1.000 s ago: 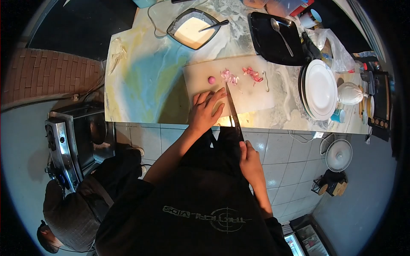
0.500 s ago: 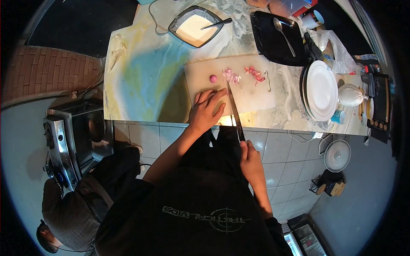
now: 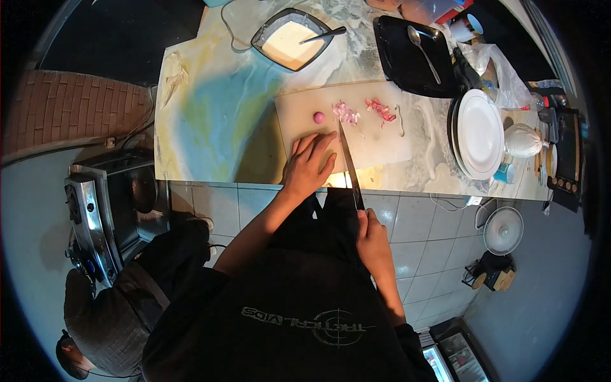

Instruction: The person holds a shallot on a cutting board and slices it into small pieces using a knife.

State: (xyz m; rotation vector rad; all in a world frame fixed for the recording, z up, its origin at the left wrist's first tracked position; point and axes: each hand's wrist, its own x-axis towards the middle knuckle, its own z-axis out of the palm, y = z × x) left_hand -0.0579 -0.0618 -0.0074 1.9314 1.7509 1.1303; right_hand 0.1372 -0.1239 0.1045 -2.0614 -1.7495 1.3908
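My right hand [image 3: 372,235] is wrapped round the handle of a long knife [image 3: 347,156], its blade pointing away from me over the white cutting board [image 3: 388,143]. Left of the blade, my left hand [image 3: 309,165] rests on the board with bent fingers, fingertips close to the steel. Whatever may be under those fingertips is hidden. A whole peeled shallot [image 3: 319,118] lies beyond my left fingers. Near the knife tip is a small pile of cut shallot [image 3: 345,113]. Further right sit chopped red pieces [image 3: 380,109], possibly chilli, and a thin pale green strip [image 3: 400,121].
A black bowl of creamy batter [image 3: 291,43] with a utensil stands behind the board. To the right are a black tray [image 3: 398,54] with a spoon [image 3: 423,54] and stacked white plates [image 3: 479,135]. Another person [image 3: 108,318] is at the lower left beside a stove [image 3: 95,213].
Both hands and the knife stay almost in place, with only a very slight shift. Nothing on the board has visibly moved.
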